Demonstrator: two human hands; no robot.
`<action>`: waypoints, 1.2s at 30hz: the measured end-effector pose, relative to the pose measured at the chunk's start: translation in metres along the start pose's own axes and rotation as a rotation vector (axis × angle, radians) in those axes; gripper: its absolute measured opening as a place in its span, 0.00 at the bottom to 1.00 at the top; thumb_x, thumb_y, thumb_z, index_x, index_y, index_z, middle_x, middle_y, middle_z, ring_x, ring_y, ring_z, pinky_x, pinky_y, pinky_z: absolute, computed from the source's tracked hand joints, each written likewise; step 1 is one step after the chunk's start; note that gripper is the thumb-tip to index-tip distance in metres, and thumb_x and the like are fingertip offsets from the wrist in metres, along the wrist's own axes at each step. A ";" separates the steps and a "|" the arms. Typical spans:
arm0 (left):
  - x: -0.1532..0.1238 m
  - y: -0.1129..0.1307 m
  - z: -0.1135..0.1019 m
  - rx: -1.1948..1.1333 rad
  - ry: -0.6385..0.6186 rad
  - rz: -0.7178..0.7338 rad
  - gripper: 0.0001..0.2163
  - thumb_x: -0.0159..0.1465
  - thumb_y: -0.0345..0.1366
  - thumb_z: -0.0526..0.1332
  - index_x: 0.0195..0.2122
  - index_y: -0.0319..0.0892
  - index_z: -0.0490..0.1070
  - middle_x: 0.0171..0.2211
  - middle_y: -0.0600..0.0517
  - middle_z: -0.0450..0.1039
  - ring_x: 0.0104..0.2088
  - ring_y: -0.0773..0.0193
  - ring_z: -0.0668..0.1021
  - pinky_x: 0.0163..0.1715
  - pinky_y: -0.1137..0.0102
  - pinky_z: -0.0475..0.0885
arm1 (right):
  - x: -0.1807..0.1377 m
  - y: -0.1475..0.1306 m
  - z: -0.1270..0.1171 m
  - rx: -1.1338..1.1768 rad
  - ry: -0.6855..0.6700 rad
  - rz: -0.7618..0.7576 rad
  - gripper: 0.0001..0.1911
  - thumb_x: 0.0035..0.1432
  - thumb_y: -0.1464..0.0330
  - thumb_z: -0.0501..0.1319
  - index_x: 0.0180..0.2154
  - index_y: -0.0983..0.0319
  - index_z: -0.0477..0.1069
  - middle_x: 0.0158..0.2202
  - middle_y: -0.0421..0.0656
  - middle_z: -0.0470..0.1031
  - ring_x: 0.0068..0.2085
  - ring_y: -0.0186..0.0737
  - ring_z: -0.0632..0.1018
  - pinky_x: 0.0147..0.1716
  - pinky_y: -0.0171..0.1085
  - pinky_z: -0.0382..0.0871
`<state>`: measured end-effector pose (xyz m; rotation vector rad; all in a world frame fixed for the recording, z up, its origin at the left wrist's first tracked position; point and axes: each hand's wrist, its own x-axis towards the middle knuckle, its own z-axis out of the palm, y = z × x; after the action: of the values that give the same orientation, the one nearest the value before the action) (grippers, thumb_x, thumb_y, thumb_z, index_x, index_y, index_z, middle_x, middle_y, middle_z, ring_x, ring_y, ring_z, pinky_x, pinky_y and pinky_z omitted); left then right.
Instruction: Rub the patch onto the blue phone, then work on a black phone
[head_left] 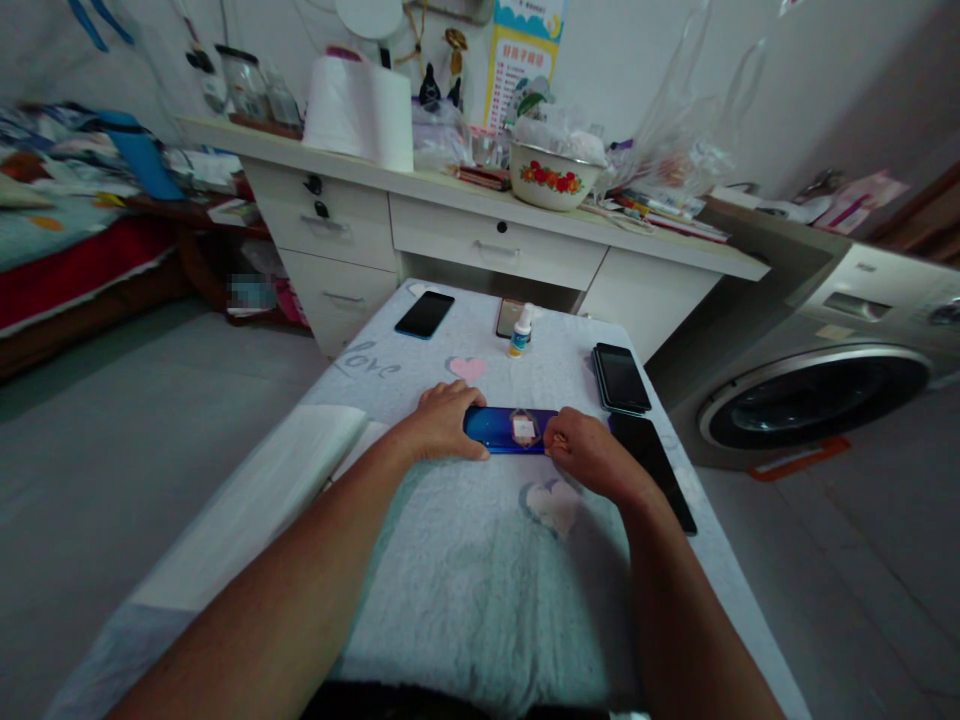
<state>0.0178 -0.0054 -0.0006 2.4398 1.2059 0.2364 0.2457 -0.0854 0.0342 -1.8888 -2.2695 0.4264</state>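
The blue phone (506,430) is lying flat and crosswise at mid-table. The left hand (442,420) is clasping and hiding its left end. The right hand (592,455) is curling against its right end with fingertips hidden, so I cannot tell its grip. The cloth (480,580) is lying bare nearer in. A dark phone (652,460) is crowding the right table edge. "Love" (367,360) is showing at far left.

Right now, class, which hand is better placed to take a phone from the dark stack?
Probably the right hand: it rests on the blue phone, nearer the dark stack; the left hand holds the far end.
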 end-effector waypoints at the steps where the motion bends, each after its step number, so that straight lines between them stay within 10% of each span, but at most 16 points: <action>1: 0.000 0.000 0.000 0.002 -0.001 -0.002 0.31 0.43 0.51 0.68 0.48 0.47 0.65 0.47 0.49 0.66 0.49 0.51 0.68 0.47 0.61 0.63 | 0.001 -0.002 0.001 0.006 0.003 -0.012 0.07 0.53 0.77 0.55 0.28 0.64 0.71 0.31 0.43 0.69 0.30 0.32 0.68 0.30 0.31 0.55; 36: 0.000 0.000 0.000 -0.005 -0.005 0.010 0.31 0.43 0.51 0.68 0.48 0.48 0.65 0.47 0.49 0.66 0.49 0.51 0.68 0.48 0.61 0.62 | -0.005 0.025 -0.010 -0.026 -0.020 0.061 0.09 0.48 0.79 0.55 0.26 0.64 0.72 0.29 0.43 0.72 0.29 0.32 0.69 0.29 0.31 0.56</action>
<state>0.0173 -0.0055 -0.0004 2.4412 1.1896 0.2354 0.2732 -0.0851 0.0356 -1.9796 -2.2447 0.4283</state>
